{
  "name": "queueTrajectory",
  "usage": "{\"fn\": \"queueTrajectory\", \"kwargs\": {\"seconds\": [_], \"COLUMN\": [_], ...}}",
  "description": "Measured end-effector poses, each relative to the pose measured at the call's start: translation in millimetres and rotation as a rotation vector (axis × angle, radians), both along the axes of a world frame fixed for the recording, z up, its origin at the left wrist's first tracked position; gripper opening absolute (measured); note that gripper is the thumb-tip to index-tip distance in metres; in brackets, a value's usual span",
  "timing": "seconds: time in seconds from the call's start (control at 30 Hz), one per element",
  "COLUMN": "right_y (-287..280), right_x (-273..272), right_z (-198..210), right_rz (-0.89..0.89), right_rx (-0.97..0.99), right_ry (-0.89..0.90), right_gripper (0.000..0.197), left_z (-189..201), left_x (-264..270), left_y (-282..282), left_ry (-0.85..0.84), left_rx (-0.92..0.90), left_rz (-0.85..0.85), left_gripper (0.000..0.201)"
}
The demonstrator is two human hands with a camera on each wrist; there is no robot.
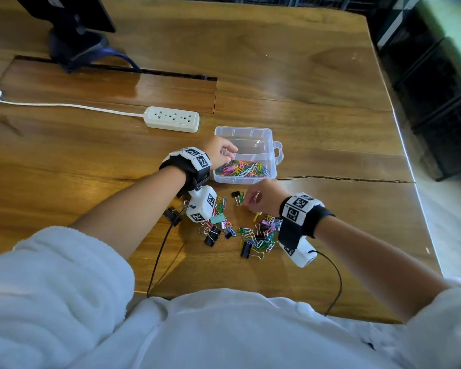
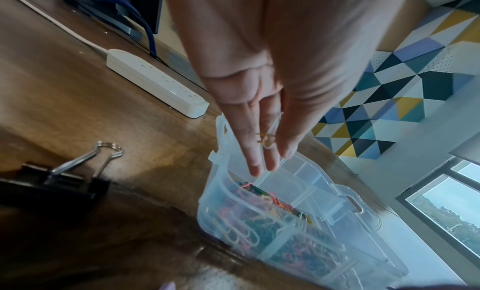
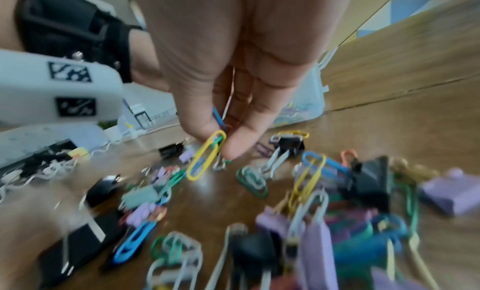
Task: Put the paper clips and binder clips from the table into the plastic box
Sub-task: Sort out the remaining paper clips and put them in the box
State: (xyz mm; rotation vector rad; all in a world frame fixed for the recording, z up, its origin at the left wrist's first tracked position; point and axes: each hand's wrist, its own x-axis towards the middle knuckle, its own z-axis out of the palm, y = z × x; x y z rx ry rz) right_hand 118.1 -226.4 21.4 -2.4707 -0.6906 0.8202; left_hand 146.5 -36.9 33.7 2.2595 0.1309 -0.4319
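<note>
A white power strip lies behind the clear plastic box on the shiny wooden table. The left hand pinches small clips above the box. The right hand pinches a yellow paper clip over the clip pile.

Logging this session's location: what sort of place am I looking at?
Probably an office or study desk: a wooden table with a monitor stand, a white power strip, and a plastic box of coloured paper clips. A window shows at one side.
</note>
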Motion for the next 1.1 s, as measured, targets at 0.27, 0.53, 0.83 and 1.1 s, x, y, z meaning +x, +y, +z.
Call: {"fn": "queueTrajectory", "kwargs": {"seconds": [0.27, 0.53, 0.83, 1.1], "right_y": [2.7, 8.2, 2.1, -13.1], "right_x": [50.4, 67.0, 57.4, 14.3], "right_z": [21.2, 14.5, 15.2, 21.9], "right_rz": [-0.271, -0.429, -0.343, -0.034], "right_rx": [0.155, 0.173, 0.123, -0.011], "right_ry": [-0.1, -0.099, -0.099, -0.192], "right_gripper": [0.008, 0.01, 0.032, 0.027], "left_z": [-4.2, 4.3, 15.1, -3.6], "left_x": [-2.8, -12.9, -42.5, -76.8], "left_y": [0.4, -4.3, -5.7, 3.7], "left_ry": [-0.006, -0.065, -0.11, 0.094], "left_rx": [-0.032, -0.046, 0.106, 0.267], "left_rz": [0.0, -0.058, -0.203, -0.413], "left_gripper": [0.047, 0.05, 0.034, 0.02]}}
